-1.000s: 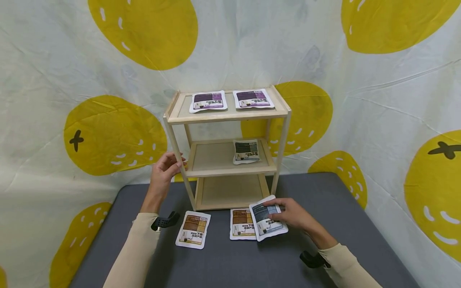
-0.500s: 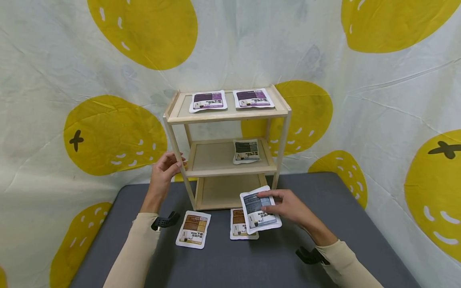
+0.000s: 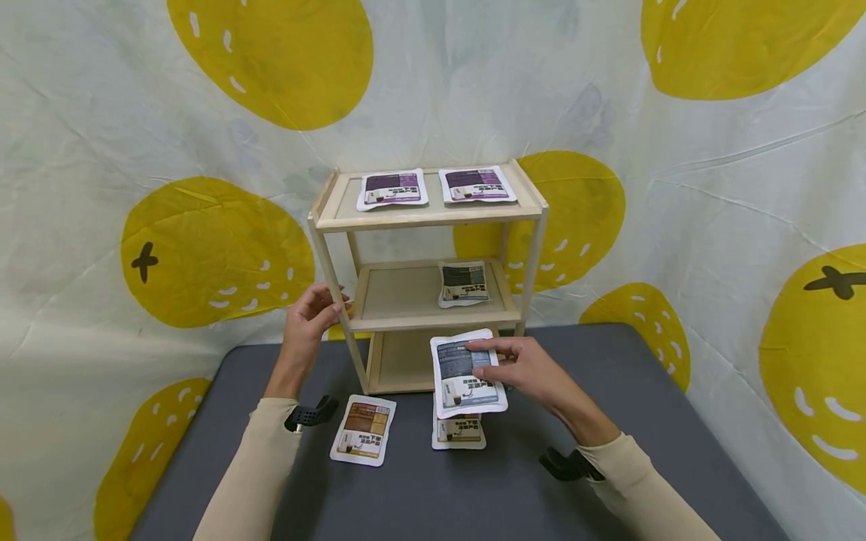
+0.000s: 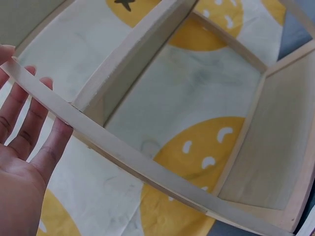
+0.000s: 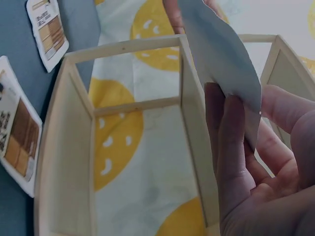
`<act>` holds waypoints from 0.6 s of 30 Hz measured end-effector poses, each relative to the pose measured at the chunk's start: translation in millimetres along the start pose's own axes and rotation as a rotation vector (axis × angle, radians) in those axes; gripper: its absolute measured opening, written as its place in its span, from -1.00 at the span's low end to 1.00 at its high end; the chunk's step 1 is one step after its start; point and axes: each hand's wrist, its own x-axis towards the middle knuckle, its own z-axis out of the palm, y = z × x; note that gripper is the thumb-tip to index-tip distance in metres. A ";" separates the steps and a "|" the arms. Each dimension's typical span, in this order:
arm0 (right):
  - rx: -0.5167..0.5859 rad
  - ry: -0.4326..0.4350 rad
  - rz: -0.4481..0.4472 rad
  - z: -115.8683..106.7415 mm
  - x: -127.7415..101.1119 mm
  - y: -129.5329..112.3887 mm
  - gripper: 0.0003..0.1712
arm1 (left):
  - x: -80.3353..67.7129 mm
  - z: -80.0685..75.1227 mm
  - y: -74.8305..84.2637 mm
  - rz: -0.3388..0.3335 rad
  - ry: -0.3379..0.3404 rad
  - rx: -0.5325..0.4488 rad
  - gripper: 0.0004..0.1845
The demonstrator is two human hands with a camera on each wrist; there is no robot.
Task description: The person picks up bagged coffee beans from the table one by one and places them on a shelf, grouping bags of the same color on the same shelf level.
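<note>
My left hand (image 3: 312, 319) holds the left front post (image 4: 113, 142) of a small wooden three-tier shelf (image 3: 433, 324), thumb in front and fingers behind it. A blue-labelled pouch (image 3: 467, 376) is pinched at its right edge by my right hand (image 3: 524, 376). In the head view it overlaps the bottom shelf and a brown-labelled pouch (image 3: 460, 432) lying on the table. The right wrist view shows the held pouch's plain silvery back (image 5: 226, 54), fingers on that side. Another brown-labelled pouch (image 3: 363, 430) lies to the left, near my left wrist.
Two purple-labelled pouches (image 3: 392, 188) lie side by side on the top tier. A green-labelled pouch (image 3: 464, 284) rests on the right half of the middle tier. The dark grey table (image 3: 406, 503) backs onto a fruit-printed cloth (image 3: 676, 188).
My right hand has lifted the blue-labelled pouch and carried it left and up towards the shelf, past the right brown-labelled pouch. My left hand stays on the post.
</note>
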 end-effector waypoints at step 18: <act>0.130 0.032 -0.090 9.8 41.4 -33.6 -0.47 | 0.5 -0.5 -4.1 -0.002 0.020 -0.010 -0.70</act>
